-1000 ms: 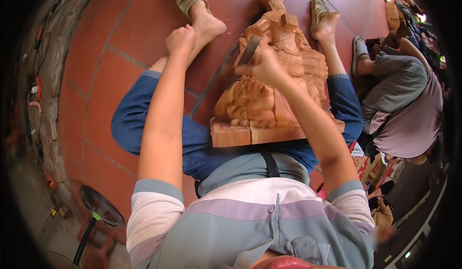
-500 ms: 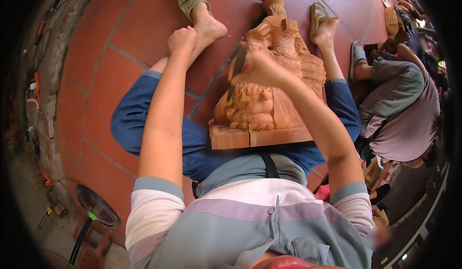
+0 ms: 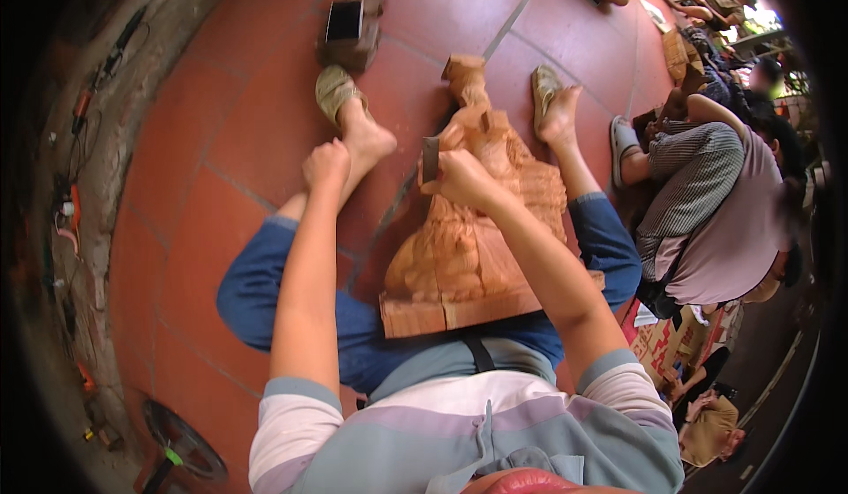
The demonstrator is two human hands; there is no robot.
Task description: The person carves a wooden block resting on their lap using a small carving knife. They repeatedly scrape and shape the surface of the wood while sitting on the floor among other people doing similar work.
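A carved wooden statue (image 3: 495, 220) lies between my legs, its broad base against my lap and its narrow end pointing away. My right hand (image 3: 464, 179) is closed on a dark flat piece (image 3: 430, 159), whose exact kind I cannot tell, at the statue's left side. The piece stands up past my fingers; whether it touches the wood is unclear. My left hand (image 3: 327, 167) rests with curled fingers on my left lower leg, just above the ankle; its palm side is hidden.
A phone (image 3: 344, 21) lies on a dark block beyond my left foot. Another person (image 3: 707, 194) sits close on my right, with more people farther back. Cables and tools line the wall edge (image 3: 79, 194) at left. A black wheel-like ring (image 3: 185, 441) is at lower left.
The view has tilted up, showing more floor ahead and the phone. My right hand has moved farther along the statue, away from its base, with the dark piece. My left hand stays on the leg.
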